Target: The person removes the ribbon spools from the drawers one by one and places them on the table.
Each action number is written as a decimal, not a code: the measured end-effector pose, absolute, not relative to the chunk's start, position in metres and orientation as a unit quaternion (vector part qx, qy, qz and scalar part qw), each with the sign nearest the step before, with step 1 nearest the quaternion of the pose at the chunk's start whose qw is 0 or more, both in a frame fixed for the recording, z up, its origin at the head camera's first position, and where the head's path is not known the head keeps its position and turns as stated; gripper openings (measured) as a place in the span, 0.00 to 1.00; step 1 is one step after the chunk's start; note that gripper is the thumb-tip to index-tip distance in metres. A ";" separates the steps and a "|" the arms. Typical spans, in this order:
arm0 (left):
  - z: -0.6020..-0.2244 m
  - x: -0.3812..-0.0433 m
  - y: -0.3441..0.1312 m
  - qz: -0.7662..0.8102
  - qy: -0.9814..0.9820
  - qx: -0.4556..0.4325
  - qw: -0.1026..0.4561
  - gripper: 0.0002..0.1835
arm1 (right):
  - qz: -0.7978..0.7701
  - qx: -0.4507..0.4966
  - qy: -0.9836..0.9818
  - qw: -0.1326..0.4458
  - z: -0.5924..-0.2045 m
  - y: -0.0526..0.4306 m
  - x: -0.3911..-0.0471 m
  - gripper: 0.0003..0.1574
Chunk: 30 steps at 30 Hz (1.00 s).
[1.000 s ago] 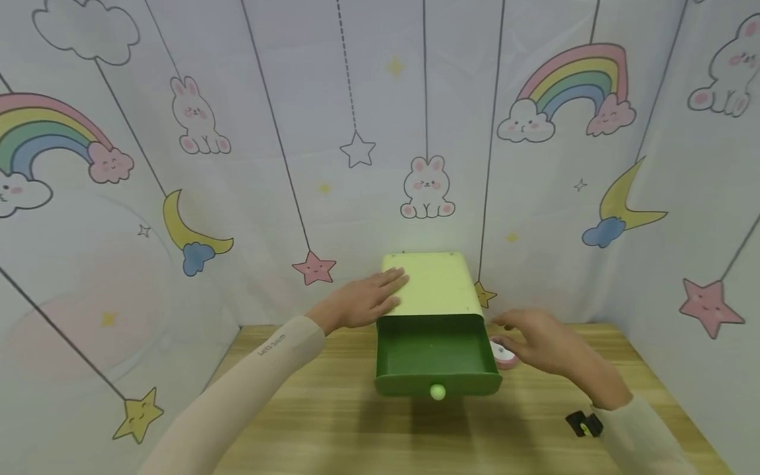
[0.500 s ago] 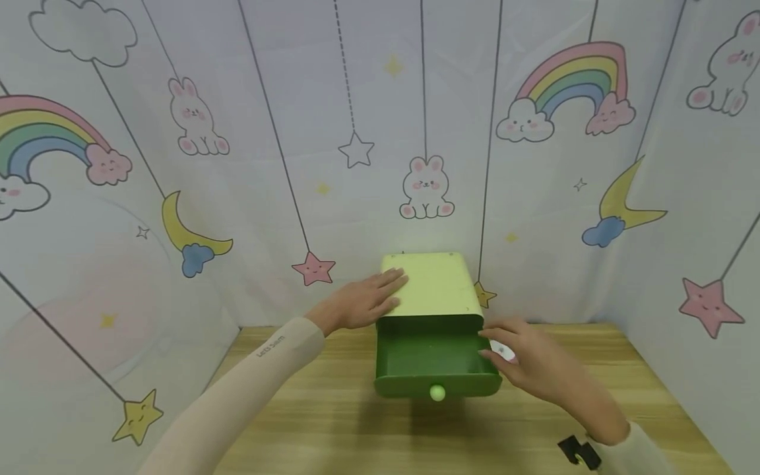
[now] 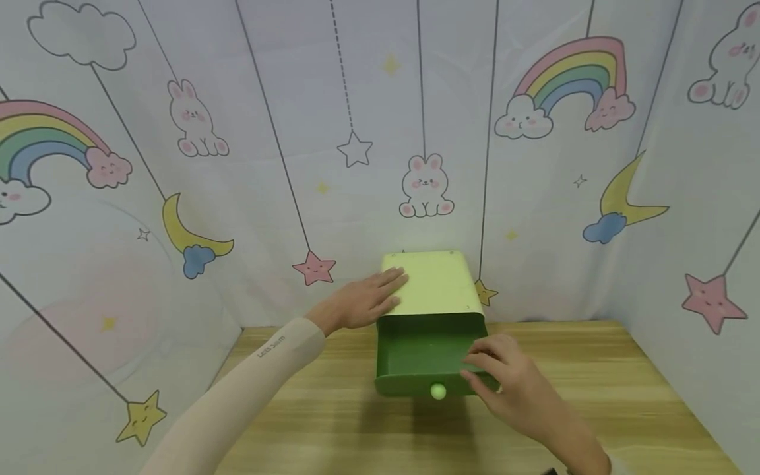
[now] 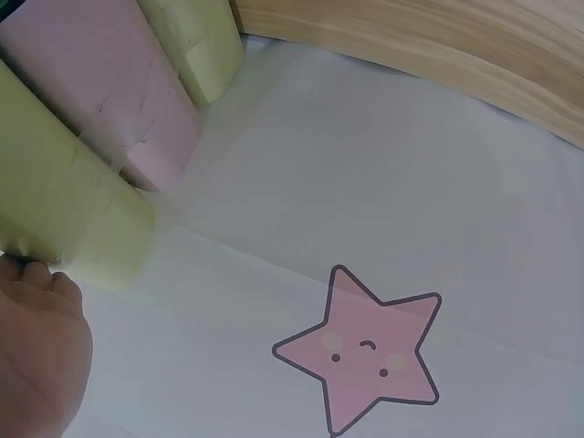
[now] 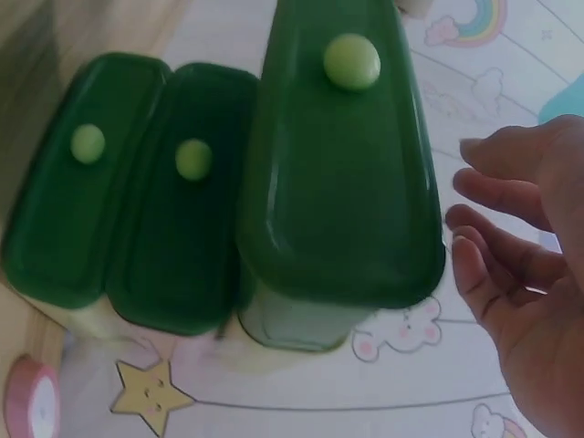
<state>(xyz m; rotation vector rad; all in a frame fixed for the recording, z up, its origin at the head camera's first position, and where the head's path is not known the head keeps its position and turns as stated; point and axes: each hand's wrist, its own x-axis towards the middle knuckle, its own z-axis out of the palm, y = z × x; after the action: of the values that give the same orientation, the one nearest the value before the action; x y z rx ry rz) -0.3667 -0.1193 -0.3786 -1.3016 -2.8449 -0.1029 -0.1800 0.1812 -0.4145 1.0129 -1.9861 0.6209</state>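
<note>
A small drawer cabinet [image 3: 436, 280] with a pale yellow top stands at the back of the table. Its top drawer [image 3: 410, 386] is pulled out, dark green with a light green knob [image 3: 438, 392]; the visible part of its inside holds nothing. My left hand [image 3: 368, 300] rests flat on the cabinet's top left edge. Over the drawer's right front corner hovers my right hand [image 3: 510, 382], fingers loosely bent and holding nothing. In the right wrist view its fingertips are beside the drawer front [image 5: 342, 182]; contact is unclear. Two lower drawers [image 5: 182, 228] are closed.
A round pink-rimmed thing with a white face [image 5: 35, 401] is on the wooden table [image 3: 309, 409], right of the cabinet. A white cloth backdrop [image 3: 285, 198] printed with stars, rabbits and rainbows surrounds the table at the back and sides.
My right hand has moved left and toward me, from beside the drawer to above its right front corner. The left hand and the pulled-out drawer have stayed put.
</note>
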 end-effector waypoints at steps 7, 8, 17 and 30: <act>-0.382 -0.367 -0.119 -0.035 -0.908 -0.417 0.003 0.37 | 0.251 0.440 -0.741 0.441 -0.433 0.160 -0.174 0.21; -0.381 -0.367 -0.119 -0.035 -0.909 -0.416 0.002 0.37 | 0.246 0.443 -0.738 0.446 -0.436 0.157 -0.173 0.21; -0.377 -0.366 -0.118 -0.039 -0.910 -0.414 0.007 0.36 | 0.152 0.444 -0.724 0.506 -0.452 0.142 -0.167 0.19; -0.381 -0.367 -0.120 -0.046 -0.910 -0.412 0.010 0.36 | 0.095 0.423 -0.723 0.538 -0.472 0.131 -0.172 0.19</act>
<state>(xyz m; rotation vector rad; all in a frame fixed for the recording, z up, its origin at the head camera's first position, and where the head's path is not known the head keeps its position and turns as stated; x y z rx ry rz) -0.3673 -0.1199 -0.3809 -1.2853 -2.8418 -0.1426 -0.1716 0.1313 -0.4724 1.0068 -1.7195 0.2251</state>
